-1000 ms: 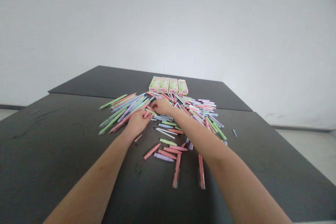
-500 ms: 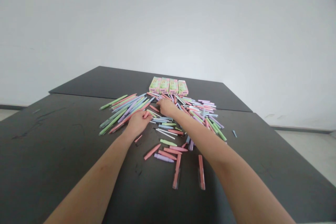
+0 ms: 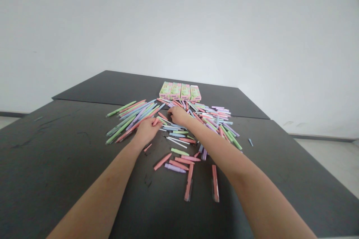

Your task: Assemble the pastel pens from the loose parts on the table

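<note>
Coral plastic shows between the fingertips of your left hand [image 3: 147, 131]: you have a short coral piece [image 3: 156, 121] pinched between thumb and fingers, just above the dark tabletop [image 3: 146, 209]. Your right hand [image 3: 179, 115] is further out and a little to the right, its fingers curled down over the loose parts; you cannot tell from this view whether they hold anything. Between your two hands lies a loose coral barrel [image 3: 162, 116].

To the left, beyond your left hand, is a slanting bundle of pens [image 3: 134, 117] in green, coral, blue and purple, lying roughly side by side. To the right of your right hand spreads a mixed heap of pen parts [image 3: 220, 119], with slim white sticks among the coloured pieces. More white sticks [image 3: 176, 142] lie between your forearms.

Closer to you, a green barrel [image 3: 180, 152], a purple barrel [image 3: 175, 168] and several coral ones lie near each other. Nearest of all, two coral pieces with clear plastic around their near ends, a left one [image 3: 189, 183] and a right one [image 3: 215, 183], lie well apart. A small blue piece [image 3: 250, 142] sits alone at the right. Behind the heap stand four pink-and-green boxes [image 3: 181, 91] in a row.
</note>
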### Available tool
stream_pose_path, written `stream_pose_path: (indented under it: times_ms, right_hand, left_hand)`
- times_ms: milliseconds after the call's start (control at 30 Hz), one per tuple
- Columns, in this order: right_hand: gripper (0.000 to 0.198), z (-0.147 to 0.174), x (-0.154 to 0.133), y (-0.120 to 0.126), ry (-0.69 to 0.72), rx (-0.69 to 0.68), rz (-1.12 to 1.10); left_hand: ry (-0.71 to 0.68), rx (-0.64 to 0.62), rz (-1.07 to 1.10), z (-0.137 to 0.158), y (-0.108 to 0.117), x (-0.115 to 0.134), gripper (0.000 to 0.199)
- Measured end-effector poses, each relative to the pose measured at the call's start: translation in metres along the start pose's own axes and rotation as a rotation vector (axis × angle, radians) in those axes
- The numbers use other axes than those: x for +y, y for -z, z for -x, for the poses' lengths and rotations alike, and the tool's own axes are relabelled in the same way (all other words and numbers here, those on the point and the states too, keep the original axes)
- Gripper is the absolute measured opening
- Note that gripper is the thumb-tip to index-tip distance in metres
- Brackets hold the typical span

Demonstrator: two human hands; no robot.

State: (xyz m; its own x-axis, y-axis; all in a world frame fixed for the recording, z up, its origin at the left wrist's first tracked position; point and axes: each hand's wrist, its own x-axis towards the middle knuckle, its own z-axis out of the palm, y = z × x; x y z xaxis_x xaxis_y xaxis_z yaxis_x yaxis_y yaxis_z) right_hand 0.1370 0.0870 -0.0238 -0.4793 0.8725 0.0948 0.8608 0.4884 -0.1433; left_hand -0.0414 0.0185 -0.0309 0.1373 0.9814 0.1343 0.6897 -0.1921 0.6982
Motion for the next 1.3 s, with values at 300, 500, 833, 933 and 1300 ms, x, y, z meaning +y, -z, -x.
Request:
stream_pose_path:
  times_ms: [300, 500, 833, 933, 1300]
  right_hand:
    - [0.036, 0.000, 0.007, -0.003, -0.026, 0.023, -0.066]
    - [0.032, -0.002, 0.007, -0.003, -0.044, 0.033, -0.106]
    - [0.026, 0.002, 0.018, 0.012, -0.127, 0.084, -0.150]
    - [0.027, 0.002, 0.011, 0.013, -0.101, 0.106, -0.151]
    - [0.028, -0.011, -0.024, -0.001, 0.105, 0.022, -0.123]
  left_hand:
    - [0.031, 0.002, -0.002, 0.001, 0.000, 0.001, 0.032]
    - [0.032, 0.004, -0.006, 0.001, 0.002, 0.002, 0.032]
    - [0.026, 0.015, 0.016, 0.002, 0.001, 0.001, 0.031]
    - [0.026, 0.013, 0.024, 0.003, 0.001, 0.002, 0.031]
    - [0.072, 0.011, 0.067, 0.001, 0.000, 0.001, 0.027]
